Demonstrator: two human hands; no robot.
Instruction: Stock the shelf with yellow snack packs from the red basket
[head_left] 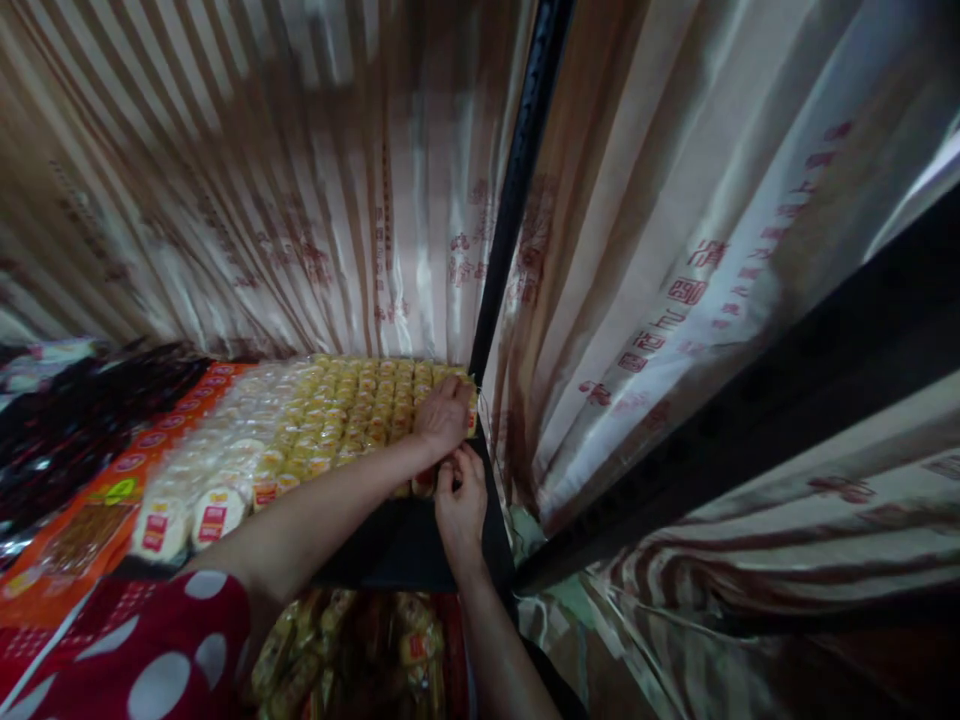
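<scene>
Head view, dim light.

- Left hand [444,412]: laid palm down on the near right corner of a block of yellow packets [352,400], just beside the black pole [517,190]. Fingers are held close together and bent over the end of the block. Whether one packet is actually gripped cannot be told.
- Right hand [459,500]: raised just below the left one, almost touching it. Fingertips are bunched and pressed together at the front edge of the yellow block. What is held between them is too small and dark to be made out.
- Yellow packets: stacked in tight rows on the shelf [397,550], filling its back right part up to the pole. A bare dark strip of shelf is seen in front of them, under both wrists.
- Left forearm is stretched across the shelf front; a red polka-dot sleeve [135,650] is seen at the lower left.
- White round packets [217,470] with red labels are ranged directly left of the yellow ones, touching them.
- Orange packets [90,520] lie further left, then dark packets [75,420] at the far left edge.
- More yellowish packets [330,640] are seen on a lower level beneath the shelf.
- A striped curtain [225,180] hangs behind the shelf; a glossy printed cloth [712,250] with red characters is draped right of the pole.
</scene>
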